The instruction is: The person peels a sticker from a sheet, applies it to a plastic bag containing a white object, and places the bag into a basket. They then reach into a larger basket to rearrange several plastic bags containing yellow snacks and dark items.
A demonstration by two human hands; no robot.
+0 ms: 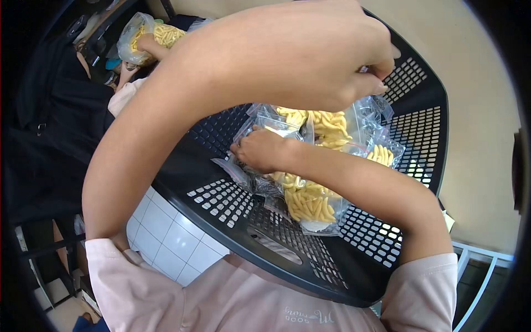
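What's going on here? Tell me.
The person's right hand is among clear bags of yellow sticks in a black basket. The left hand is over the basket's far side; whether it holds anything is unclear. Nearby, another person's hand is in a plastic bag of similar pieces.

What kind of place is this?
Probably a small indoor workroom, home or shop unclear: black basket of clear packets of yellow sticks, another person's hand at a larger bag, white tiled floor.
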